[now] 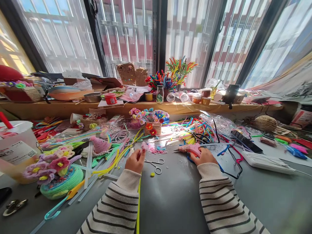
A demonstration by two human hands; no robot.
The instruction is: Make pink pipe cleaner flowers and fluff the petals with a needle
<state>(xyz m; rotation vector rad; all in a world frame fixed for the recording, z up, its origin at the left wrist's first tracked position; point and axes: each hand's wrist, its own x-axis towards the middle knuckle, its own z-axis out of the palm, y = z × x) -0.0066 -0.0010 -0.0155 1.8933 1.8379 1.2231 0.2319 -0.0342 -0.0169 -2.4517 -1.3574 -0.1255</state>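
Observation:
Between thumb and fingers, my left hand (136,160) pinches a small pink fuzzy flower piece (144,146), held up above the table. My right hand (204,156) is wrapped around a pink hot glue gun (190,149), whose nozzle points left toward the flower piece. Small scissors (157,165) lie between the hands with their rings to the right. A tiny yellow-green ball (152,174) sits just below them. Behind, pink and blue fuzzy bits (157,149) are scattered on the grey table. A twine-wrapped box of fuzzy flowers (153,129) stands farther back.
Pipe cleaners (192,130) pile up at the back, with black-handled scissors (201,137) among them. At right lie a phone (246,141) and a white power strip (267,162). Clear glue sticks (89,165), a flower-topped green pot (62,183) and a drink cup (18,152) occupy the left.

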